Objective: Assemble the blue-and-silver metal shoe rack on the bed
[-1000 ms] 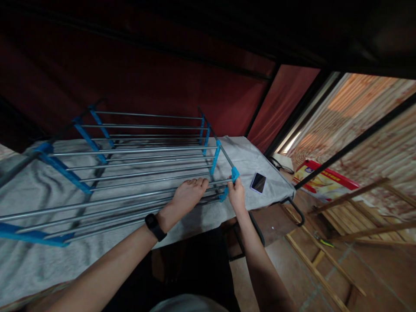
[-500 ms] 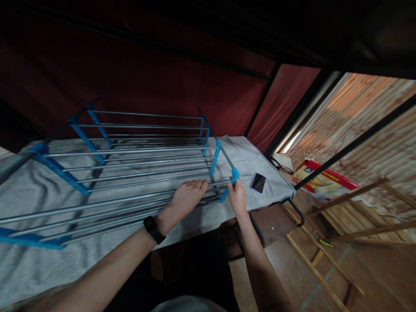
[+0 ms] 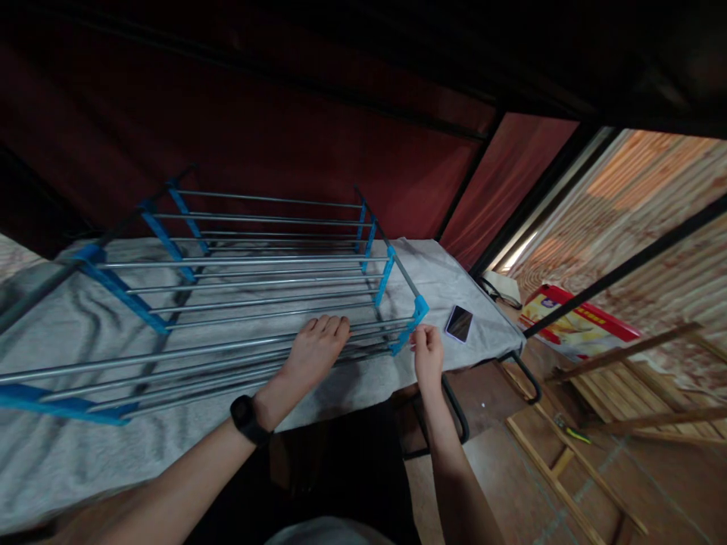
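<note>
A shoe rack of grey metal tubes (image 3: 266,260) with blue plastic end brackets lies on its side on a grey blanket (image 3: 198,454). My left hand (image 3: 319,350), with a black watch at its wrist, is wrapped over the front tubes near their right end. Just right of the nearest right-hand bracket (image 3: 419,309) is my right hand (image 3: 428,354). Its fingers are curled together close against the bracket's lower part. Whatever they pinch, if anything, is hidden from view.
A phone (image 3: 460,323) lies on the blanket to the right. Beyond the bed's black metal frame (image 3: 534,382) are a red and yellow box (image 3: 579,322), a wooden frame (image 3: 560,463) and green-handled pliers (image 3: 576,433) on the tiled floor. A dark red panel (image 3: 284,144) stands behind the rack.
My right hand has come off the bracket's corner and sits slightly lower, fingers curled. My left hand has slid a little left along the tubes. The whole view has shifted slightly.
</note>
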The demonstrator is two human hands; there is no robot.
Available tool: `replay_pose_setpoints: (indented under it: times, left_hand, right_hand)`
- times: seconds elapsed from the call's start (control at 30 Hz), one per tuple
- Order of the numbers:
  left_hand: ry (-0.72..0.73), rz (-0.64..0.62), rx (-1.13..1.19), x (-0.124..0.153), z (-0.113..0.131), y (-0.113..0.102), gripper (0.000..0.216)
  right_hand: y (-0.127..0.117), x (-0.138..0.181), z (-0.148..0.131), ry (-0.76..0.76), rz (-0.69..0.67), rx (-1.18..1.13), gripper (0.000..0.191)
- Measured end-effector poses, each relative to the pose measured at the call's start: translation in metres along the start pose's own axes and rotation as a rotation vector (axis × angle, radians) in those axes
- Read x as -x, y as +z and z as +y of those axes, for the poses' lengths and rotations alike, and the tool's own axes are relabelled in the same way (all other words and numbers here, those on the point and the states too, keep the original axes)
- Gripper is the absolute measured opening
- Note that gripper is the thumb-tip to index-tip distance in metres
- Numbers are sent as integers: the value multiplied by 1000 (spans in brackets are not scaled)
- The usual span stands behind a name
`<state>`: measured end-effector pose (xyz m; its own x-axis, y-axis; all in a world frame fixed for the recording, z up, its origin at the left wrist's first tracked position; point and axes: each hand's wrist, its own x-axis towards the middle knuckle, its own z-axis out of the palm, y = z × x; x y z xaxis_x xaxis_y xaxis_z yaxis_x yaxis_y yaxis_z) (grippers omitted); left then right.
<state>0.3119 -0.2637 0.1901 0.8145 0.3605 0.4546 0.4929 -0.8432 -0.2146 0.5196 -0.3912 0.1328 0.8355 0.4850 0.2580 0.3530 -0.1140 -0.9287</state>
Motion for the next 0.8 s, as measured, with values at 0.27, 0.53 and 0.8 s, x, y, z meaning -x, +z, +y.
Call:
replay_pose_setpoints:
  times: [0.27, 0.53, 0.8]
  left_hand:
    - [-118, 9, -37, 36, -25, -11, 28]
    - [-327, 94, -48, 104, -80, -37, 42]
    - [-852, 651, 55, 213, -164, -38, 103]
  right_hand:
    - [14, -1, -18, 417, -257, -749, 30]
    - [20, 12, -28, 572, -478, -681, 15]
    - [74, 81, -121, -65, -751, -335, 28]
